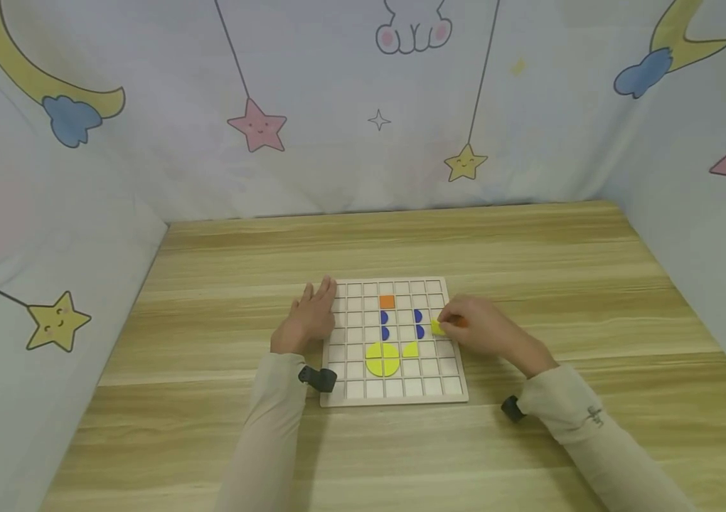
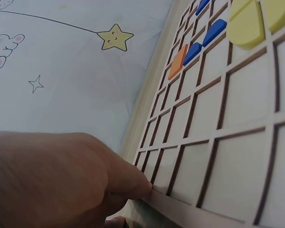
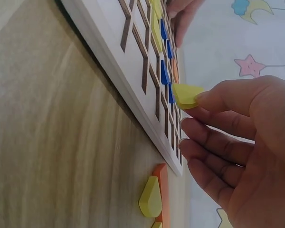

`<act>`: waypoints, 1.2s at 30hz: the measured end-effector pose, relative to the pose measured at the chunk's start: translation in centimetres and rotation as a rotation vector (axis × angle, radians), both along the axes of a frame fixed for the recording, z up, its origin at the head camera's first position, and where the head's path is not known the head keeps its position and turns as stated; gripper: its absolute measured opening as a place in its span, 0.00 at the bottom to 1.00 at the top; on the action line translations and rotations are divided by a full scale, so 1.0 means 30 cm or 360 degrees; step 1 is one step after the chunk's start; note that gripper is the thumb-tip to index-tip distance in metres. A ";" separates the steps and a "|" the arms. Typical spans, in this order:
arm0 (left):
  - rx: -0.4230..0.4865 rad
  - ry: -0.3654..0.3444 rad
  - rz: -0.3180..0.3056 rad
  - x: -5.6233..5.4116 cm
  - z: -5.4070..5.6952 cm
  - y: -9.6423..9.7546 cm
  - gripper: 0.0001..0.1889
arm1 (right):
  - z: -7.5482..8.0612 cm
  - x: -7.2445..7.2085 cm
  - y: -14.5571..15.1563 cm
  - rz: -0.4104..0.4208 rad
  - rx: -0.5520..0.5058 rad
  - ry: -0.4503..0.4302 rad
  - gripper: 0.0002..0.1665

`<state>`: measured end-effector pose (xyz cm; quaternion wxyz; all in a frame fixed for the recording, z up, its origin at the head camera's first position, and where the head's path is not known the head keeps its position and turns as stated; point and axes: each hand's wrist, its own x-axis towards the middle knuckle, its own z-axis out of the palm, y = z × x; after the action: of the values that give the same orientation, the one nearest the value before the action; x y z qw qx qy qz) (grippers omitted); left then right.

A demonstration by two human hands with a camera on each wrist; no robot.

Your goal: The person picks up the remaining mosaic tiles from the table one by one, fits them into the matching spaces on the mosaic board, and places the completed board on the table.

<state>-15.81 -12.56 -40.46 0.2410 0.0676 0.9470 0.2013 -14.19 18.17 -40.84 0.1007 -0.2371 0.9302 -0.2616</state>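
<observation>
Board (image 1: 410, 368) bearing five yellow quarters (image 1: 374, 368), four blue semicircles (image 1: 385, 333), one orange square (image 1: 387, 302)

Cloth-walled booth, star-and-moon fabric (image 1: 337, 163) behind and beside a wood-grain table (image 1: 394, 448).

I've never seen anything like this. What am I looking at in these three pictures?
There's no machine arm here, just a person's two bare hands. The wide picture comes from a camera worn on the head; the others come from one on each wrist. On the wooden table lies a gridded board with an orange square, blue half-circles and yellow quarter-circles, four forming a circle. The left hand touches the board's left edge. The right hand pinches a yellow piece over the board's right side. Loose yellow pieces and an orange piece lie beside the board.
</observation>
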 end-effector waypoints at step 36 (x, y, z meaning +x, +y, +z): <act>-0.0001 0.0011 -0.0004 -0.002 0.000 0.002 0.32 | -0.011 0.049 -0.074 0.0074 0.0103 0.0048 0.06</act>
<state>-15.87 -12.49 -40.47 0.2380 0.0693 0.9478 0.2005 -12.71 15.96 -41.18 0.1004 -0.2593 0.9338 -0.2253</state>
